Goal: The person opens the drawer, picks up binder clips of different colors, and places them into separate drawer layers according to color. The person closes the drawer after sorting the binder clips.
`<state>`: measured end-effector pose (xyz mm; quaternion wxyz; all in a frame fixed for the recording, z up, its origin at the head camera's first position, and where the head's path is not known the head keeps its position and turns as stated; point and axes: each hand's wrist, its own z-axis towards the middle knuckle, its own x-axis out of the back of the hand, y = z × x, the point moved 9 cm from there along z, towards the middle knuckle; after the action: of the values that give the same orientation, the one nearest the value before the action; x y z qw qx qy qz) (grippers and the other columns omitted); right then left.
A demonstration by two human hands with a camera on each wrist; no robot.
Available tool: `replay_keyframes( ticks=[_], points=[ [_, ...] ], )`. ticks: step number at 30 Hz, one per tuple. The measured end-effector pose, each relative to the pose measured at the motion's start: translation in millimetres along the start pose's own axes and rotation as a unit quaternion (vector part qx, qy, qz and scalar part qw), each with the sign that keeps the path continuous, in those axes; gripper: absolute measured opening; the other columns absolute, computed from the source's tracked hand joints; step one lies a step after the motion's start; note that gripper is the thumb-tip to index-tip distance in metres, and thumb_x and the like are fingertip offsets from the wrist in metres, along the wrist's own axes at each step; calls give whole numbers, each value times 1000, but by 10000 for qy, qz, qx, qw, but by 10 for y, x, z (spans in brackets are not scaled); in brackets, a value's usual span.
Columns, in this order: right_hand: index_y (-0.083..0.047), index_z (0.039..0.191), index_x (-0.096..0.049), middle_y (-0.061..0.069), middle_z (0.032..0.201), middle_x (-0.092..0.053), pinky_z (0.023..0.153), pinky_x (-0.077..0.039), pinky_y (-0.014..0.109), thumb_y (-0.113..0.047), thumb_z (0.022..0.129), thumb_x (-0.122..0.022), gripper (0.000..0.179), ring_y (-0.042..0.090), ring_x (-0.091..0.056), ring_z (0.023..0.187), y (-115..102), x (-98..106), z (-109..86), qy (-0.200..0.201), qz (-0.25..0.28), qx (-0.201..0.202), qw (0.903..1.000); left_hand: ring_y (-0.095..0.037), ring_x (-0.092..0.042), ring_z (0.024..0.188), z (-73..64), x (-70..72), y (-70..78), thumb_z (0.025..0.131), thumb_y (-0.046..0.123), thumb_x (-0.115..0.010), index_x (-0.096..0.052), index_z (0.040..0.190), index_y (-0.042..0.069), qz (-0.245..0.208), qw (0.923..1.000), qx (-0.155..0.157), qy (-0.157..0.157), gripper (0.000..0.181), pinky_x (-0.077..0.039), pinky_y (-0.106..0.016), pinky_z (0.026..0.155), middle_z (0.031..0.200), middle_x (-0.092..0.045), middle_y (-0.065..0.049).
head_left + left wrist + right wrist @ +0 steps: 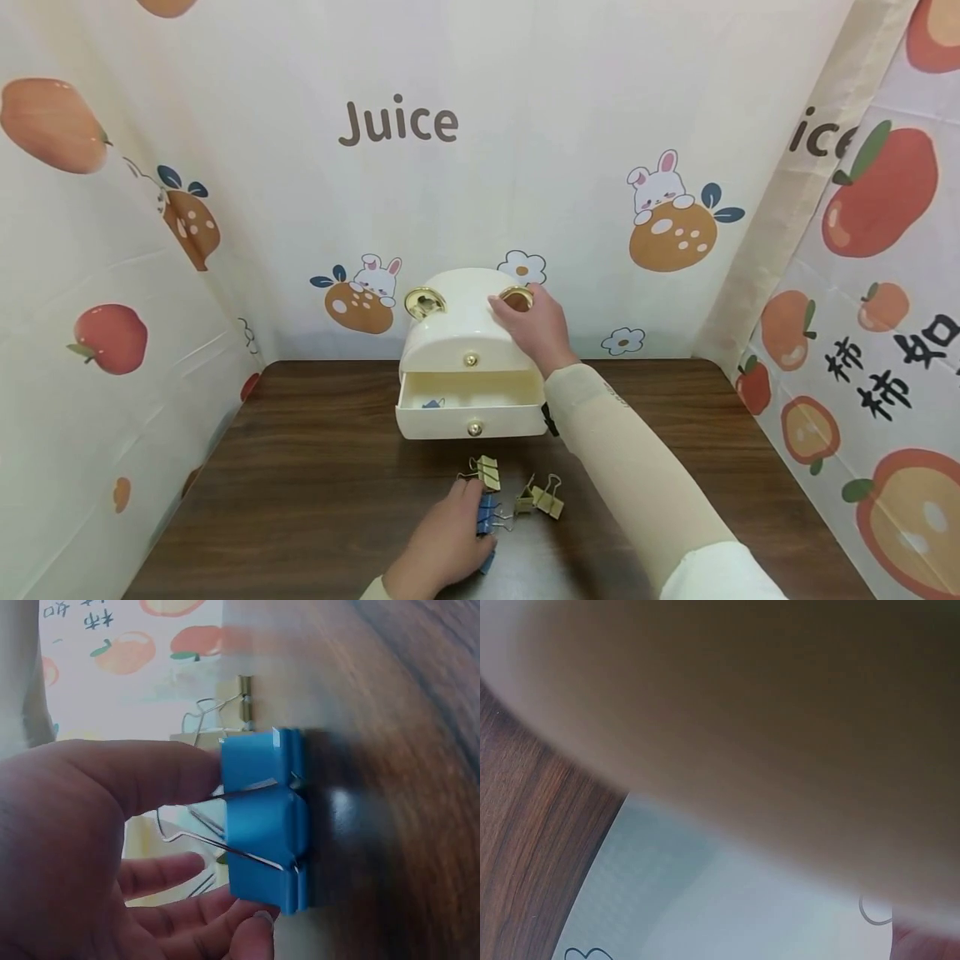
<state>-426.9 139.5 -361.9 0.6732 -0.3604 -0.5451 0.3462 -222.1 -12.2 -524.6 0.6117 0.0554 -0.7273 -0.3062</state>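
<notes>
- Head view: your left hand [446,537] holds blue clips [487,515] on the table [322,467], in front of the white box [465,321].
- Near your left fingertips sits a gold clip [488,472]; two more gold clips [547,502] lie to the right of the blue ones.
- Your right hand [538,327] is at the gold ring [517,302] on the box's right side, thumb on one side of it; the other fingers are mostly hidden, so you cannot tell whether it grips or just rests there.
- The box looks like hard, light plastic, likely to slide if pushed; its broad body seems a safer hold than the ring. The lower drawer [442,423] juts out, with a small blue thing [433,403] inside.
- Left wrist view: your thumb and fingers span the blue clips end to end, and the wire handles [232,851] point back toward your palm.
- Expect the clips to be light, stiff and hard to damage, but smooth enough to slip past each other. Take them by the outer ends of the bodies; the wires probably swing and make a poor hold.
- Right wrist view: a blurred shape covers most of it, so your grip doesn't show.
</notes>
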Motion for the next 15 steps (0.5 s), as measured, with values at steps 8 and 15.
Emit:
replay_keyframes(
  ticks=[8, 15],
  points=[
    [-18, 114, -57, 3, 101, -64, 75, -51, 40, -68, 85, -71, 60, 24, -60, 90, -15, 3, 12, 7, -32, 64, 10000, -12, -54, 80, -26, 87, -49, 77, 15, -80, -56, 130, 7, -381, 9990, 196, 122, 59, -51, -35, 68, 104, -52, -1],
    [-17, 116, -57, 4, 101, -64, 75, -51, 40, -68, 85, -71, 62, 24, -59, 91, -5, -1, 5, -20, -18, 65, 10000, -10, -48, 72, -97, 208, 4, 72, 11, -80, -61, 100, 9, -384, 9988, -78, 293, 34, -45, -32, 63, 87, -49, 4]
  ],
)
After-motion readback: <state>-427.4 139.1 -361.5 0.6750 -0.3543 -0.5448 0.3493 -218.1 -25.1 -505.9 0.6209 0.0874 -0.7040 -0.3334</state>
